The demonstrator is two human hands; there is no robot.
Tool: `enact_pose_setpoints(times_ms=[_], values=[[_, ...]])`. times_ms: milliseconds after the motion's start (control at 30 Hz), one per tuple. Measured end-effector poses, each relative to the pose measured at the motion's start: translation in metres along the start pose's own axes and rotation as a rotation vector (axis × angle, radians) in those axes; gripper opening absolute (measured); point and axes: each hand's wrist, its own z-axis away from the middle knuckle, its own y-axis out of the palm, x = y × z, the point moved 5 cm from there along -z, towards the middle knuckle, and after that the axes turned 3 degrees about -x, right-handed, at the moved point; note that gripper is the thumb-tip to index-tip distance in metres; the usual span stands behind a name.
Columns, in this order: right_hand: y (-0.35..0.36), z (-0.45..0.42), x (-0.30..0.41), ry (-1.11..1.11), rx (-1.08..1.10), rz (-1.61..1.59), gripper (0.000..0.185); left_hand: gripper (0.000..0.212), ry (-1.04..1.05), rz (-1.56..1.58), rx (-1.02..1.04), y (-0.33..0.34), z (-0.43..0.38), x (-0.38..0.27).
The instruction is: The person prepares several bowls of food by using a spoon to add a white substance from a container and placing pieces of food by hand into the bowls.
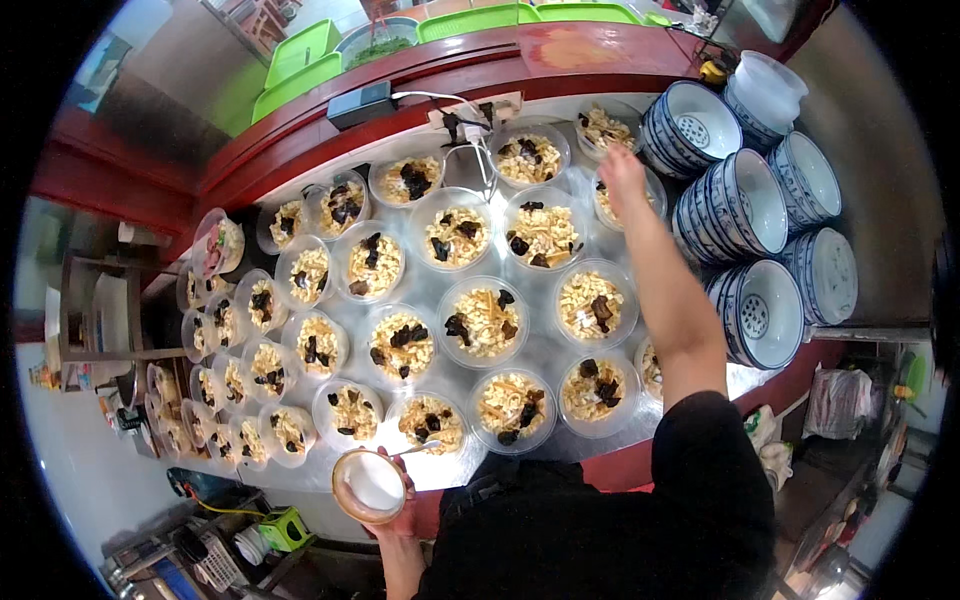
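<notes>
My left hand (405, 487) grips a small bowl (370, 486) of white powder or granules at the counter's near edge, with a white spoon (420, 448) jutting out beside it. At the back right, my right hand (621, 172) reaches over a clear plastic bowl (606, 127); its fingertips are blurred, and whether they hold anything cannot be told. Several more clear plastic bowls (483, 322) stand in rows on the metal counter, holding pale chopped pieces, yellowish strips and black fungus-like pieces. One bowl (218, 244) at the far left shows pink and green food.
Stacked blue-and-white bowls (769, 313) stand at the right. A power strip with white cables (472, 131) and a dark box (361, 105) sit along the red back ledge (300, 131). Beyond it are green trays (304, 52). Shelving (97, 307) stands at the left.
</notes>
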Motion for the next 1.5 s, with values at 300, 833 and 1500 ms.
enact_pose_setpoints(times_ms=[300, 833, 1500], values=[[0.027, 0.423, -0.061, 0.426, 1.059, 0.366, 0.022, 0.060, -0.053, 0.035, -0.048, 0.007, 0.034, 0.008], [0.071, 0.827, -0.154, 0.202, 1.420, 0.254, 0.045, 0.056, 0.126, -0.002, 0.031, -0.147, 0.198, -0.177], [0.225, 1.079, -0.301, -0.010, 2.171, 1.097, 0.040, 0.060, 0.493, 0.268, -0.167, -0.267, 0.295, -0.422]])
